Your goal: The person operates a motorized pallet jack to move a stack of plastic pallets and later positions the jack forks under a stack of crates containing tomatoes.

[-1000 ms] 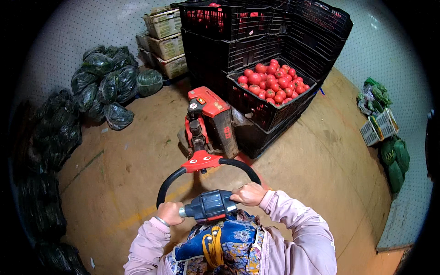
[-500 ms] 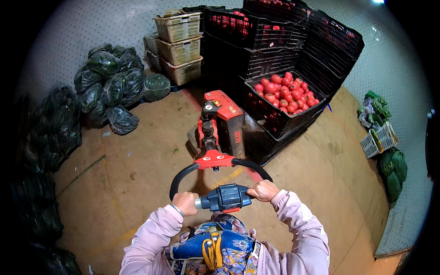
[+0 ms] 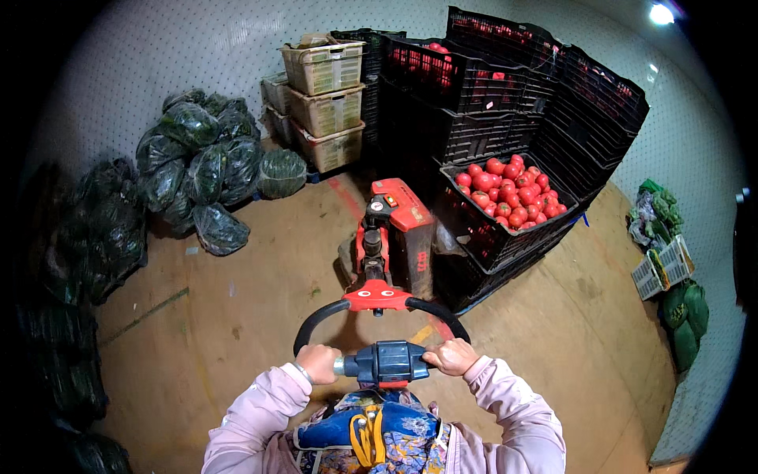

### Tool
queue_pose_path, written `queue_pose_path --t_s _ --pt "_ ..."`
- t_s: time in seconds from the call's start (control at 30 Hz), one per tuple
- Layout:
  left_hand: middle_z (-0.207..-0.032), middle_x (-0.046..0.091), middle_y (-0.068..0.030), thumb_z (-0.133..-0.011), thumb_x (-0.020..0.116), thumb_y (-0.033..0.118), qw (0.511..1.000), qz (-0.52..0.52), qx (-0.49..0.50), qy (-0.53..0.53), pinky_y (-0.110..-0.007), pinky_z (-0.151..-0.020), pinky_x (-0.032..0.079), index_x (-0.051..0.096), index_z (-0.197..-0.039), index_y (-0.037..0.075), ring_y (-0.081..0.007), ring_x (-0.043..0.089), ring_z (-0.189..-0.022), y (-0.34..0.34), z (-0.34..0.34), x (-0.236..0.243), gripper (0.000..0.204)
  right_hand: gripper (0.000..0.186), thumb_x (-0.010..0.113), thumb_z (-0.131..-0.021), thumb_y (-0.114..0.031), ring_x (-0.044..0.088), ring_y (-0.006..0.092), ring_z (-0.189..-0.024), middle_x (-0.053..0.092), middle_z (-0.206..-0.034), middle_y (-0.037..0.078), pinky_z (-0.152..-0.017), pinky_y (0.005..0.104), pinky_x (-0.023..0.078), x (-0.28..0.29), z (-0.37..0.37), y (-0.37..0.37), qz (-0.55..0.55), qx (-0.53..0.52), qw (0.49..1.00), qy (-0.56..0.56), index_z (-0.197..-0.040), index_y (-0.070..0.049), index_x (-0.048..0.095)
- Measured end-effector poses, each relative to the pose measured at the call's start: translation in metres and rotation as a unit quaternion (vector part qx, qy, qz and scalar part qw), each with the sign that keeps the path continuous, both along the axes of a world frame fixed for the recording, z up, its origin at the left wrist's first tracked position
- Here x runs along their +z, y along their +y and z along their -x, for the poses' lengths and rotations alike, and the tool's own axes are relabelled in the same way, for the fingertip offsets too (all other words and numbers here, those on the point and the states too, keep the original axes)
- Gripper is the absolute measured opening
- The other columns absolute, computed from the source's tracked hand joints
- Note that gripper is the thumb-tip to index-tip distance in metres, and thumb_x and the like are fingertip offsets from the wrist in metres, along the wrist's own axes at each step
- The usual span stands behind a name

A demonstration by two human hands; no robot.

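Note:
Both my hands are closed around the looped handle of a red and black electric pallet truck. My left hand wraps the grip left of the dark central control block, beside a silvery ring on the handle. On the other side, my right hand grips the bar with its thumb against the block. Ahead, the truck's red body stands close to the stacked black crates. An open crate there is filled with red tomatoes. The truck's forks are hidden.
Dark plastic-wrapped bundles are heaped at the left wall, with more along the left edge. Pale yellow crates stand stacked at the back. To the right, a white basket lies by green bagged produce. A lit lamp hangs top right.
The room's contents sit slightly lower and further right in view, the crates and truck body included. Both hands keep their grip on the handle.

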State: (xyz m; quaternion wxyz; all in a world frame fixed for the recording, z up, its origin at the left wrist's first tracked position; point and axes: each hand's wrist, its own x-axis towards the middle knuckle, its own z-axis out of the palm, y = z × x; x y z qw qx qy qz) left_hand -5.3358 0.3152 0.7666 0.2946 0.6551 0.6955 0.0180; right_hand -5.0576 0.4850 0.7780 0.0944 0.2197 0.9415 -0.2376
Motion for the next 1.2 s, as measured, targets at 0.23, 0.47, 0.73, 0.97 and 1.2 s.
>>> queue_pose_path --t_s 0.23,0.47,0.73,0.97,1.2 --pt "-0.069 0.062 -0.0139 -0.056 0.065 0.025 1.0 -0.008 0.008 -0.018 -0.044 -0.061 0.048 0.062 -0.07 0.011 -0.0342 0.06 -0.067 0.005 0.013 0.026 0.02 0.047 0.038 -0.088 -0.046 0.058 0.0374 -0.06 0.058 -0.062 0.019 -0.056 0.0455 0.046 0.011 0.015 0.0 0.039 -0.02 0.999 0.005 -0.076 -0.009 0.064" --pt "-0.071 0.063 -0.0149 -0.06 0.062 0.021 0.999 0.045 -0.013 0.008 -0.043 -0.062 0.049 0.064 -0.073 0.011 -0.034 0.061 -0.069 0.025 0.031 0.047 0.017 0.056 0.034 -0.088 -0.05 0.057 0.0381 -0.06 0.058 -0.062 0.02 -0.058 0.0465 0.046 0.022 0.028 0.007 0.061 -0.044 0.997 0.02 -0.068 -0.006 0.063" --pt "-0.068 0.062 -0.0157 -0.059 0.064 0.024 0.999 -0.008 -0.018 -0.037 -0.043 -0.061 0.049 0.064 -0.073 0.011 -0.0343 0.06 -0.066 0.047 0.061 0.032 0.019 0.056 0.036 -0.084 -0.054 0.057 0.0381 -0.059 0.057 -0.06 0.02 -0.056 0.0478 0.045 0.025 0.055 0.024 0.064 -0.033 0.997 -0.01 -0.075 -0.005 0.06" --pt "-0.073 0.062 -0.0169 -0.062 0.061 0.023 0.995 0.015 -0.067 -0.07 -0.045 -0.064 0.049 0.062 -0.078 0.011 -0.0359 0.06 -0.07 0.058 0.095 0.005 0.02 0.06 0.039 -0.08 -0.06 0.058 0.0377 -0.062 0.058 -0.064 0.021 -0.058 0.0464 0.045 0.023 0.082 0.024 0.037 -0.055 0.996 -0.061 -0.078 -0.004 0.06" --pt "-0.071 0.062 -0.018 -0.067 0.063 0.032 0.979 -0.043 -0.157 -0.119 -0.044 -0.059 0.048 0.061 -0.073 0.007 -0.0354 0.061 -0.066 0.082 0.169 0.003 0.026 0.057 0.04 -0.079 -0.06 0.055 0.0379 -0.061 0.056 -0.062 0.019 -0.054 0.0456 0.043 0.04 0.139 0.024 0.042 -0.116 0.989 -0.085 -0.074 -0.005 0.055"
